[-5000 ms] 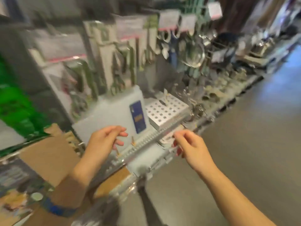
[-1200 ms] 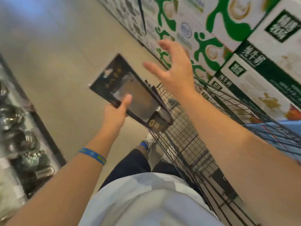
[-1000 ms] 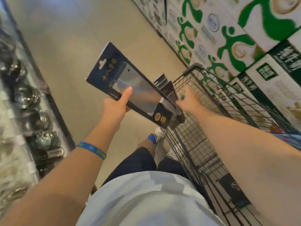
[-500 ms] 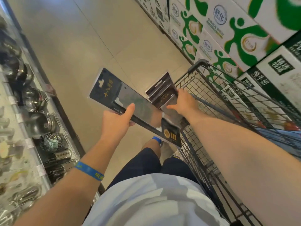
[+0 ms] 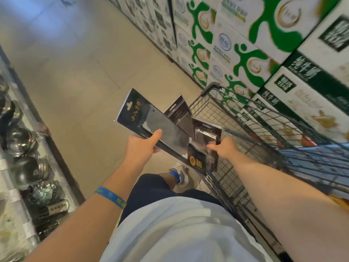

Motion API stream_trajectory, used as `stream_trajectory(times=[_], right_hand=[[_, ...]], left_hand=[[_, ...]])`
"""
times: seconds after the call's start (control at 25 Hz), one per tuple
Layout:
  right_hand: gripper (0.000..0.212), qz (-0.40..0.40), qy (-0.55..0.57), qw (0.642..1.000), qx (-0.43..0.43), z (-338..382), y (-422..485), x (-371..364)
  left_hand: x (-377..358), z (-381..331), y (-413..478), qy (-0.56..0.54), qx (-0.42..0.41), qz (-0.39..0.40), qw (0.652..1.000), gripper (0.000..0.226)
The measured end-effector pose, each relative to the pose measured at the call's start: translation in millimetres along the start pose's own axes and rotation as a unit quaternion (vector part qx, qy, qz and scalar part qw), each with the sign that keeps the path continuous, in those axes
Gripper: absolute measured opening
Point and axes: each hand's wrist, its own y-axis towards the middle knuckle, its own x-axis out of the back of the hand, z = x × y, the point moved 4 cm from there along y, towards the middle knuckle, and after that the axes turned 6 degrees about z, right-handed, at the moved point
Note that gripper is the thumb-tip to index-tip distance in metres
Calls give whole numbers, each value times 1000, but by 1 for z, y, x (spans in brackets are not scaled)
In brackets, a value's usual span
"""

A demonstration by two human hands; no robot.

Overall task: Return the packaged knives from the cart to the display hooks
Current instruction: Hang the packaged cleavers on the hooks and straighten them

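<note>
The left hand [image 5: 140, 148] grips a knife pack [image 5: 151, 123], a long dark card with a wide steel blade under clear plastic. The thumb lies across the front of the card and the fingers are curled under its near edge. The pack is held in the air, tilted, with its hang-hole end pointing away and to the left over the floor [image 5: 79, 76], and its gold-marked end toward the person, at the near corner of the cart [image 5: 226, 114]. The right hand [image 5: 225, 150] grips a second knife pack [image 5: 206, 135] just to the right of the first. Its thumb presses on the front and its fingers are hidden behind the card; this pack is blurred and partly covered by the first one. Behind both, a third knife pack [image 5: 178, 112] stands up at the cart's left edge; what holds it cannot be told. The cart is a dark wire basket to the person's right. Stacked green-and-white boxes [image 5: 245, 53] line the aisle beyond it. On the left runs a shelf of shiny steel pots [image 5: 22, 138]. The left wrist wears a blue band [image 5: 111, 197].
</note>
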Motion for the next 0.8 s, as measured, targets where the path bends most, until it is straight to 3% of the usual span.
stream_trajectory(times=[0.2,0.4,0.48,0.52,0.6,0.68,0.72,0.8], right_hand=[[29,-127,66,990,11,-27,-49,99],[11,-213,218,948,87,-33,-134,160],[16,-301,324,892,95,-40,-181,176],[21,-347,388,846,115,-45,-209,181],[51,-417,515,731,164,-59,-261,184],[85,-497,576,633,147,-75,-311,172],[92,-542,569,609,110,-82,-335,158],[67,-636,495,592,16,-98,-377,116]], left_hand=[[-47,-51,5,-16,-91,132,987,40],[-105,-116,-1,-109,-132,261,950,55],[-138,-146,-12,-142,-128,355,915,60],[-155,-162,-20,-127,-136,382,905,63],[-183,-180,-40,-40,-175,392,902,80],[-207,-184,-67,59,-245,400,881,98],[-219,-182,-85,93,-291,422,853,95],[-239,-167,-127,156,-369,472,785,72]])
